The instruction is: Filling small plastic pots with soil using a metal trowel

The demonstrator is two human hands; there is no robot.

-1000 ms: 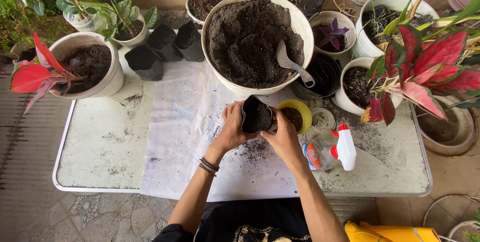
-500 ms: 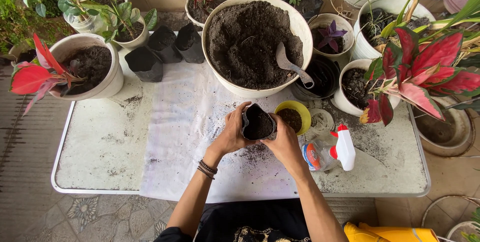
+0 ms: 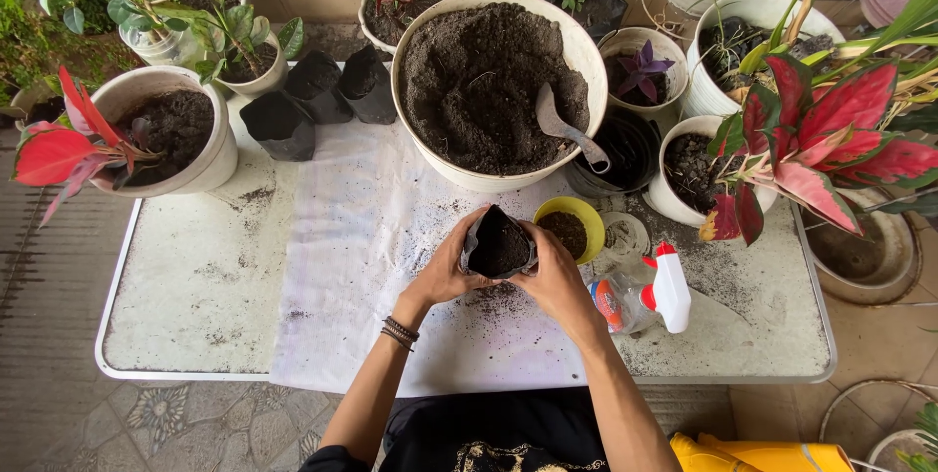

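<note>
Both hands, the left hand point(image 3: 447, 272) and the right hand point(image 3: 554, 279), hold a small black bag point(image 3: 498, 243) of soil, fingers wrapped around it (one hand on each side). The bag is just below the big soil pot point(image 3: 420, 110), above the table point(image 3: 195, 277).

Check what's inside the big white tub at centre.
The tub is filled almost to the rim with dark soil. A grey scoop lies on the soil at the right, handle over the rim. Anything buried below the surface is hidden.
</note>
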